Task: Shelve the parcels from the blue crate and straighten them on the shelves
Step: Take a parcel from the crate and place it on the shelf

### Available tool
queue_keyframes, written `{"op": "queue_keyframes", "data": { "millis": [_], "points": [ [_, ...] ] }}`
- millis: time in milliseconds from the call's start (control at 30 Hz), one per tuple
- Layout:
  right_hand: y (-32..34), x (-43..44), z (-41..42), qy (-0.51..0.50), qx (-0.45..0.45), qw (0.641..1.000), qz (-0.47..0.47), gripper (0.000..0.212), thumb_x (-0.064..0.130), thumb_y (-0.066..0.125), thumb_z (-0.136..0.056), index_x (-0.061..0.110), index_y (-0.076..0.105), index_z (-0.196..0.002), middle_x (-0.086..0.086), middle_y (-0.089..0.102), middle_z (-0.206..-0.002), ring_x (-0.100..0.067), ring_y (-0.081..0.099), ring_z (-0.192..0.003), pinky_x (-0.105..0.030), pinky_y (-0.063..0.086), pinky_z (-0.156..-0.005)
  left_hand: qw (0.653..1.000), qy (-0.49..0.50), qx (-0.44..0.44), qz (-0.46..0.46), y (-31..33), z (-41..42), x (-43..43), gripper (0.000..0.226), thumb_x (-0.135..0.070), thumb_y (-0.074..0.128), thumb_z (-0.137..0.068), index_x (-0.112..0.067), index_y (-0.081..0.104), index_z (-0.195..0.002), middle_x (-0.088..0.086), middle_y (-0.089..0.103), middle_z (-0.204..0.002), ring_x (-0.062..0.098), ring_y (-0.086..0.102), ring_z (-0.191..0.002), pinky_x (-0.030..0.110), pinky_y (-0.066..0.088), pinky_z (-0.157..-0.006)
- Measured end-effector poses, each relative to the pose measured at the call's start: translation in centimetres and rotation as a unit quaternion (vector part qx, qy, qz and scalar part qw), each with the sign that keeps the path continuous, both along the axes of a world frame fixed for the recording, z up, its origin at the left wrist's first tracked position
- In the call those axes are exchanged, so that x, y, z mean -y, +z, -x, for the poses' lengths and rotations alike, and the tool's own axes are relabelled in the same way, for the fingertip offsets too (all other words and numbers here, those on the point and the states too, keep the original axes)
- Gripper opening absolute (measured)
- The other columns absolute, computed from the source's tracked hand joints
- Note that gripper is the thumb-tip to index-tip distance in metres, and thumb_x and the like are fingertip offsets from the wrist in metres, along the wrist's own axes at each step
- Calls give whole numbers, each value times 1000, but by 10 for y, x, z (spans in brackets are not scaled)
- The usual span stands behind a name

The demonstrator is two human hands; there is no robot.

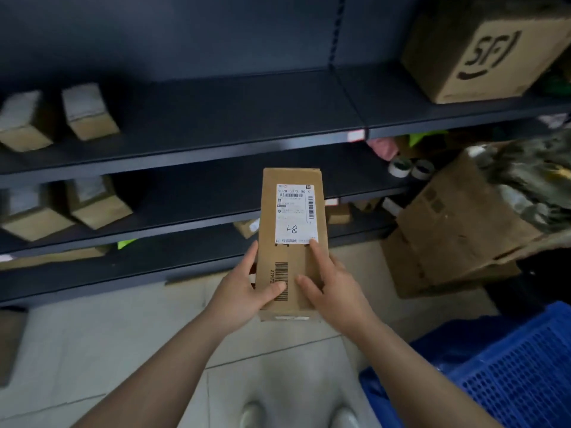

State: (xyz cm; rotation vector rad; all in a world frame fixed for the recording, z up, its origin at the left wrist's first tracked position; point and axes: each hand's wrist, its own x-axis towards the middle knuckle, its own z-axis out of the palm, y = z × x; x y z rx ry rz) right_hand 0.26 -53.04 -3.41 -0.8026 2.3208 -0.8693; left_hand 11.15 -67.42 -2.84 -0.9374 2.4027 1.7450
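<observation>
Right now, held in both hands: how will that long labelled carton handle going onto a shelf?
Probably stiff: the carton keeps straight edges though the left hand and right hand hold only its near end. Likely light, for the same reason. Laid flat it should sit steady; stood on end, its narrow shape could tip.

Dark blue-grey metal shelves [216, 125] run in three tiers across the upper and middle frame. Behind them is a matching back panel [170, 35] with a slotted upright [334, 35] at upper centre. A pale tiled floor [108, 350] with thin grout lines fills the lower left. The light is dim.
</observation>
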Motion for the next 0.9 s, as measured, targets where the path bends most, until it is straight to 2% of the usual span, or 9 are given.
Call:
{"op": "queue_keyframes", "data": {
  "millis": [67, 133, 267, 400, 500, 567, 700, 800, 900],
  "points": [
    [-11, 44, -15, 31, 12, 999, 2, 69, 37, 50, -95, 40, 6, -148, 4, 36, -142, -12, 49, -117, -34, 49, -96, 1000, 29, 4, -8, -10, -24, 36, 75, -39, 71, -80, -63, 18, -129, -35, 53, -110, -4, 59, -100, 24, 52, -85],
    [-24, 82, -25, 57, 17, 998, -8, 68, 36, 50, -95, 40, 8, -148, 3, 38, -141, -13, 49, -118, -33, 49, -96, 998, 62, 9, -16, -28, -41, 66, 69, -40, 71, -81, -63, 24, -125, -31, 56, -111, -4, 60, -100, 21, 53, -81],
    [-60, 148, -32, 115, 14, 993, -9, 66, 38, 50, -94, 41, 12, -147, 4, 36, -146, -13, 47, -121, -34, 46, -99, 990, 137, 16, -28, -59, -65, 116, 70, -38, 71, -82, -56, 23, -129, -30, 57, -108, -9, 55, -98, 19, 48, -83],
    [-94, 210, -32, 159, 22, 987, -15, 61, 40, 48, -95, 40, 17, -147, 5, 29, -150, -14, 42, -127, -30, 40, -103, 981, 191, 17, -41, -95, -75, 165, 70, -37, 71, -82, -48, 30, -138, -22, 61, -108, 3, 60, -104, 27, 50, -89],
    [-121, 253, -27, 190, 11, 982, -1, 59, 38, 47, -96, 37, 20, -148, 6, 24, -152, -15, 40, -129, -28, 38, -104, 975, 214, 0, -54, -120, -76, 200, 67, -30, 69, -85, -47, 32, -139, -21, 63, -107, 3, 60, -103, 24, 51, -86],
    [-139, 281, -19, 198, 9, 980, -3, 58, 39, 46, -96, 38, 20, -147, 6, 27, -150, -16, 39, -130, -31, 37, -105, 970, 230, -12, -73, -135, -73, 223, 63, -25, 67, -87, -50, 35, -135, -22, 63, -107, 3, 61, -103, 29, 52, -90],
    [-172, 336, -4, 198, 13, 980, 23, 55, 39, 48, -95, 34, 28, -146, 1, 33, -148, -16, 37, -132, -36, 35, -109, 960, 258, -34, -100, -171, -63, 272, 66, -22, 68, -86, -48, 36, -137, -14, 63, -117, 15, 61, -110, 48, 50, -95],
    [-193, 372, 5, 205, 4, 978, 42, 54, 38, 48, -96, 31, 30, -146, 0, 34, -147, -16, 38, -131, -32, 35, -108, 950, 285, -49, -118, -195, -54, 307, 75, -19, 69, -84, -44, 29, -142, -6, 64, -120, 21, 63, -109, 51, 51, -91],
    [-214, 405, 15, 201, -9, 978, 51, 53, 37, 47, -96, 29, 31, -146, -1, 33, -147, -16, 40, -129, -26, 34, -103, 948, 293, -65, -104, -217, -42, 340, 67, -17, 67, -86, -38, 36, -141, -4, 65, -118, 21, 63, -107, 50, 50, -94]
  ]
}}
